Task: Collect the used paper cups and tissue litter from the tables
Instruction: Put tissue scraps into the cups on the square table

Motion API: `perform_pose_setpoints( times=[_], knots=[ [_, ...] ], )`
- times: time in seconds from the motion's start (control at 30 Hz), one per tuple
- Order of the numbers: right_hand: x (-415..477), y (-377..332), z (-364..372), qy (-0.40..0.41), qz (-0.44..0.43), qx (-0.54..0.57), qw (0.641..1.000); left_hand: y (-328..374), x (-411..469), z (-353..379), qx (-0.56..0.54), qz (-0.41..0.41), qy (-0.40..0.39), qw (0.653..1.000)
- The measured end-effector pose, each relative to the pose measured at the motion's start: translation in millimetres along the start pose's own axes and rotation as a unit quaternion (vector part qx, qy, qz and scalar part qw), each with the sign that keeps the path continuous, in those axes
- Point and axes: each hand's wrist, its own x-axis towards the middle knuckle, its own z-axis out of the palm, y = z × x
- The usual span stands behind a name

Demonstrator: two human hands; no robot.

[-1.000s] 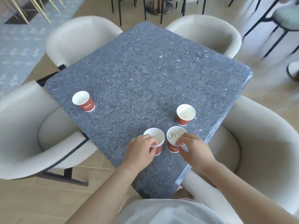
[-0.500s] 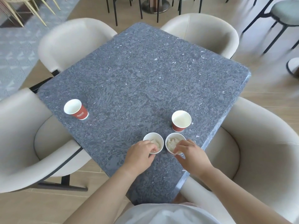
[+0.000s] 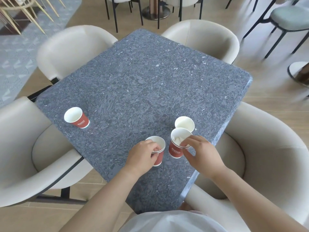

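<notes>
Several red paper cups with white insides stand on the grey speckled table [image 3: 142,84]. My left hand [image 3: 142,156] grips the rim of a near cup [image 3: 158,156], which looks like two stacked cups. My right hand [image 3: 200,153] pinches the rim of a cup holding crumpled tissue [image 3: 177,146], lifted and tilted off the table. Just behind it stands an empty cup [image 3: 184,123]. Another empty cup [image 3: 76,118] stands alone near the table's left edge.
Four cream armchairs surround the table: far left [image 3: 71,49], far right [image 3: 205,37], near left [image 3: 25,156], near right [image 3: 267,156]. Black-legged chairs and a table pedestal [image 3: 155,10] stand beyond; a grey rug [image 3: 15,52] lies at the left.
My right hand has lifted the tissue-filled cup off the table and tilted it. My left hand keeps its hold on the near cup. The camera has shifted slightly.
</notes>
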Motion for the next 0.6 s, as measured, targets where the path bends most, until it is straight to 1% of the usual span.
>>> perform_pose_setpoints(
  times=[0.17, 0.27, 0.33, 0.43, 0.6],
  knots=[
    [10, -10, -25, 0.092, -0.033, 0.019, 0.995, -2, -3, -3, -0.002, 0.0, 0.0, 1.0],
    [18, -9, -34, 0.154, -0.027, 0.022, 0.987, -2, -5, -6, -0.002, 0.011, 0.003, 1.0],
    [23, -5, -36, 0.178, -0.028, 0.016, 0.983, -1, -5, -9, 0.001, 0.02, 0.007, 1.0],
    [30, 5, -34, 0.17, -0.034, -0.008, 0.985, 1, -3, -15, -0.005, 0.016, 0.017, 1.0],
    [35, 25, -13, 0.084, -0.012, -0.053, 0.995, 6, -4, -19, -0.011, 0.011, 0.013, 1.0]
  ],
)
